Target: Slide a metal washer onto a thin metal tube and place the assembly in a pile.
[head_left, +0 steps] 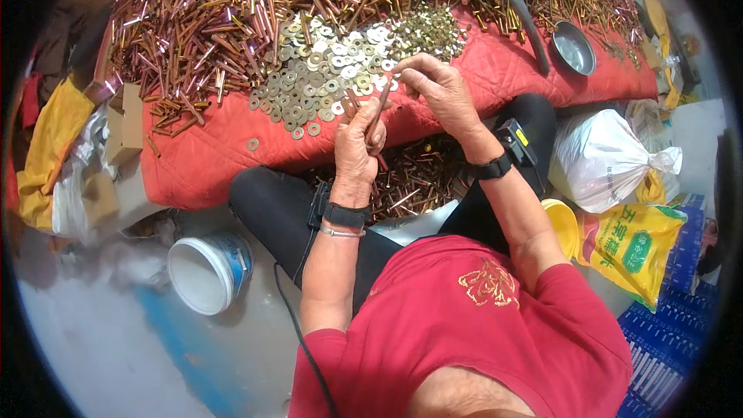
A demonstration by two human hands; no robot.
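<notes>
My left hand (356, 151) is closed around a few copper-coloured metal rods; one longer rod (381, 102) points up out of the fist. My right hand (441, 91) is just beside that rod's upper end, its fingers curled and drawn together. Whatever may be between those fingertips is too small to make out. Under and beyond both hands lies a spread of flat round washers (313, 81) on a red quilted cloth (209, 155). Small brassy nuts (429, 31) are heaped to the right of the washers.
Large piles of copper-coloured rods (209, 15) cover the cloth's far side. A dark-handled tool (522, 19) and a round metal dish (573, 49) lie at right. More rods (414, 178) sit between my legs. A white bucket (203, 279) stands left; a white bag (607, 159) and yellow bag (635, 248) right.
</notes>
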